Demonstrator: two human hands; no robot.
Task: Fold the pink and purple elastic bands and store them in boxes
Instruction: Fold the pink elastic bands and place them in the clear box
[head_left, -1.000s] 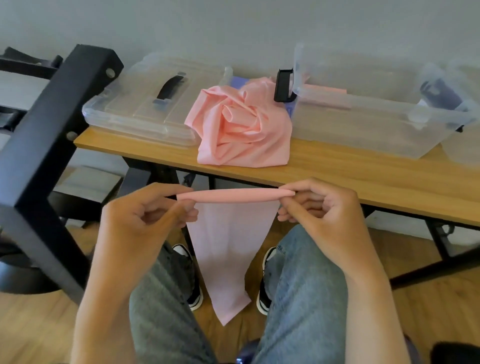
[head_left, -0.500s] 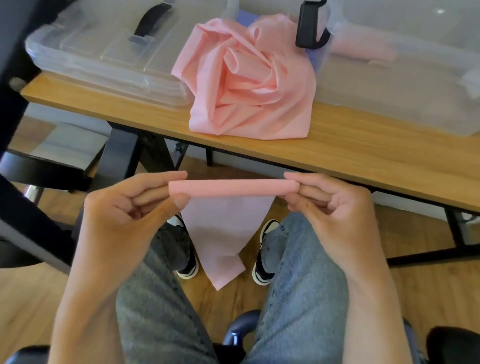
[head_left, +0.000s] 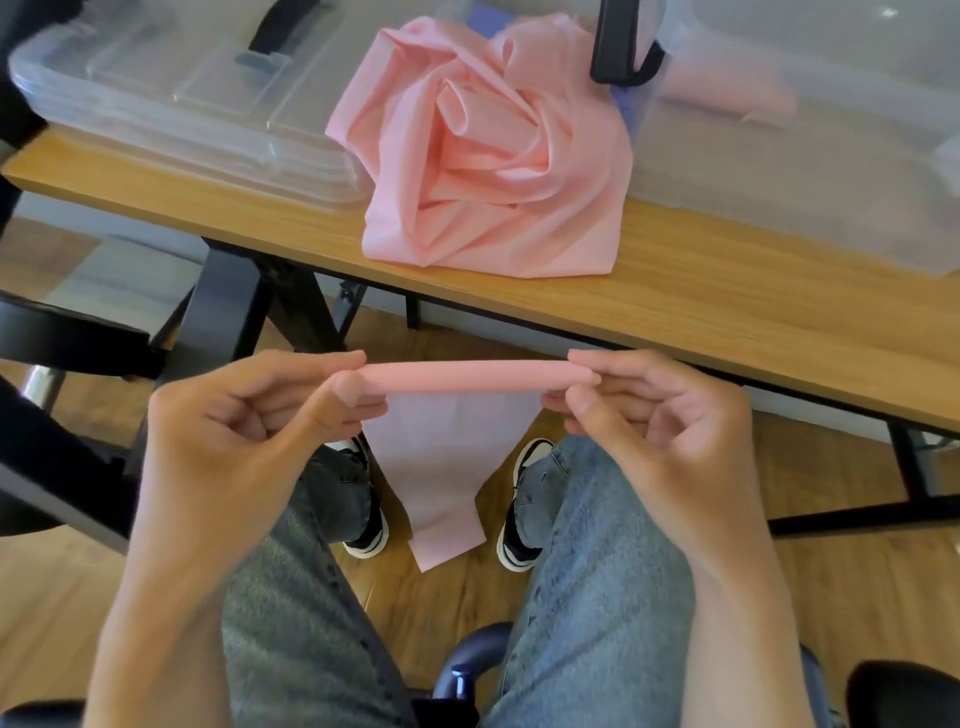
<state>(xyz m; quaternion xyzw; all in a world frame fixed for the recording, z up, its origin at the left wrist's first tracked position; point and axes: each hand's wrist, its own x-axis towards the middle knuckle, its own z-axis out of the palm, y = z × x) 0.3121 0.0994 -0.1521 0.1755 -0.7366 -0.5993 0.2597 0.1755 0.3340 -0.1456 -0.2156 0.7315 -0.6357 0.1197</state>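
Sitting on a chair, with blue jeans (head_left: 597, 597) lowest in view and black and white shoes (head_left: 522, 499) resting flat on the wooden floor (head_left: 857, 571).

Just above the knees, holding a pink elastic band (head_left: 467, 376) in the air. Pinching its left end with the left hand (head_left: 249, 441), thumb and first finger curled round it. Pinching its right end with the right hand (head_left: 660, 441) the same way. Rolled into a thin tube at the top, stretching flat between both hands. Hanging down loose from the tube, getting narrower, ending in a point between the two shoes.

Farther away, past the hands, standing across the view: a wooden table (head_left: 727, 312) on black legs.

Lying on the table near its front edge: a crumpled pile of pink bands (head_left: 493, 156), all bunched up like a big rose. Touching a clear box lid (head_left: 182, 104) on its left side, lying flat with a dark handle on top. Touching a clear plastic box (head_left: 805, 182) on its right side, with a black clip (head_left: 623, 52) sticking up at its corner. Showing something pink (head_left: 727, 91) through the cloudy wall of that box, too blurry for telling more. Peeking out a little purple (head_left: 631, 104) behind the pile, by the black clip.
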